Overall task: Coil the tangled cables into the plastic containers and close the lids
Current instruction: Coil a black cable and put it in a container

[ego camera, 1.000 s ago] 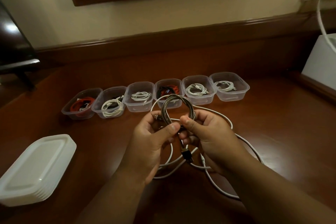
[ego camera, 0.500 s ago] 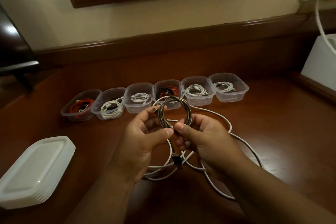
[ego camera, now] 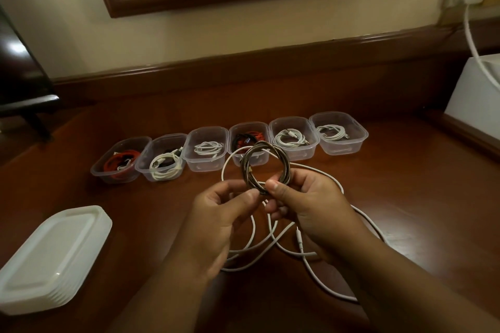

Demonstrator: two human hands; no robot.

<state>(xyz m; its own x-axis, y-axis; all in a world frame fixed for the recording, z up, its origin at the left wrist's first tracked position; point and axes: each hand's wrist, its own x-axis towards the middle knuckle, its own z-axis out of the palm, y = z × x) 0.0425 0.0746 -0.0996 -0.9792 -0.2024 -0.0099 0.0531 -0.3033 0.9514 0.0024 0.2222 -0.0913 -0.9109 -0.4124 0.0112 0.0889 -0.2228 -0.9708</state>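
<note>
Pinching the coiled braided cable [ego camera: 266, 167] above the table [ego camera: 405, 197], the right hand [ego camera: 311, 205] grips its base; the left hand [ego camera: 219, 213] pinches alongside. Risk: loops springing apart, or snagging the loose white cable [ego camera: 305, 254] beneath.

I see a glossy wooden table [ego camera: 405, 197], clear plastic tubs [ego camera: 338, 143], matt white plastic lids [ego camera: 48, 259], and a braided, metallic-looking cable [ego camera: 266, 167].

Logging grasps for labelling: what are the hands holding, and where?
Both hands, left hand and right hand, pinch the braided cable coil at its lower edge.
</note>
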